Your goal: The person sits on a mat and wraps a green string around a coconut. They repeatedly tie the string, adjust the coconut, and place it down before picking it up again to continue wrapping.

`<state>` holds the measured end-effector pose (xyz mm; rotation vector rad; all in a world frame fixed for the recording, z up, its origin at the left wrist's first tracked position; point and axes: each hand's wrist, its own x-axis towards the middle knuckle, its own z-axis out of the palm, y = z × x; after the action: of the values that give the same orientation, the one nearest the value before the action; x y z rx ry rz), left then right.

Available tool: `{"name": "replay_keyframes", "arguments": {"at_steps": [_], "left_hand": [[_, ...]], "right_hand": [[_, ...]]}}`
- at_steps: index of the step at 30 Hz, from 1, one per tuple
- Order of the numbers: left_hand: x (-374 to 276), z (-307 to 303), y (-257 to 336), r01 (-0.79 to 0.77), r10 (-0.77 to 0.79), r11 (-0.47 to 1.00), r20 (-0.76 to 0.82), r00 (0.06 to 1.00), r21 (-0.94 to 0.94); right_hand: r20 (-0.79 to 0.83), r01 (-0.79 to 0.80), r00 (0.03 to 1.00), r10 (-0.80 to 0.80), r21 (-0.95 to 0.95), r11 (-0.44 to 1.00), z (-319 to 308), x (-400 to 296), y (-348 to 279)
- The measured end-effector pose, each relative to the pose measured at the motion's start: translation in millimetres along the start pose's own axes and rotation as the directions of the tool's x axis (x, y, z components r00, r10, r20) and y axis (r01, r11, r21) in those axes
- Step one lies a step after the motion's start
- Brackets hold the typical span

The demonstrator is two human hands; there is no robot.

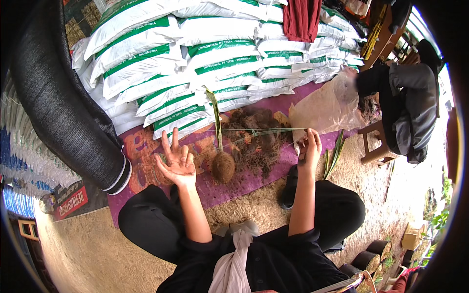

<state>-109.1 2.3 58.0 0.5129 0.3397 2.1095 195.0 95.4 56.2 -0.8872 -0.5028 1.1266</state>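
My left hand point(179, 163) is palm up with two fingers raised and the others loosely bent. My right hand point(309, 148) pinches thin green string point(271, 130) between thumb and fingertips, its palm soiled. The string stretches left in several strands toward my left hand; whether it loops round those fingers is too faint to tell. Between my hands a brown fibre-covered ball point(223, 167) rests on the purple printed sheet point(249, 188). One long green leaf point(217, 117) stands upright from it. Right of the ball lies a heap of dark fibrous roots and soil point(256, 143).
White and green sacks point(220, 47) are stacked ahead, a red cloth point(302, 18) over them. At right a person point(406, 88) holds a clear plastic bag point(326, 106) beside a brown stool point(375, 144). A dark sleeve point(69, 91) reaches in at left. Cut leaves point(334, 155) lie near my right knee.
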Motion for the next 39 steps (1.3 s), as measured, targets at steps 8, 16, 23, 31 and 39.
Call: {"name": "replay_keyframes", "arguments": {"at_steps": [8,16,23,31,39], "left_hand": [[7.2,-6.4,26.7,-0.227,0.314,0.914,-0.232,0.921,0.335],[-9.8,25.0,-11.6,0.309,-0.409,0.888,0.274,0.870,0.341],[-22.3,56.5,-30.3,0.355,-0.589,0.776,0.396,0.705,0.521],[-1.1,10.4,-7.9,0.259,-0.201,0.757,-0.164,0.966,0.600],[62.5,-30.8,12.0,-0.142,0.210,0.242,0.091,0.973,0.960]], "right_hand": [[-0.087,0.138,0.987,-0.134,0.042,0.989,-31.2,19.5,-9.1],[0.344,0.387,0.912,-0.224,-0.538,0.749,6.9,-11.5,-8.5],[0.788,-0.010,0.500,0.360,-0.410,0.912,49.4,-72.5,22.3],[0.698,0.127,0.644,0.315,-0.503,0.855,38.6,-31.3,-19.1],[0.659,0.537,0.685,0.311,-0.745,0.396,54.7,85.2,-33.8]]}}
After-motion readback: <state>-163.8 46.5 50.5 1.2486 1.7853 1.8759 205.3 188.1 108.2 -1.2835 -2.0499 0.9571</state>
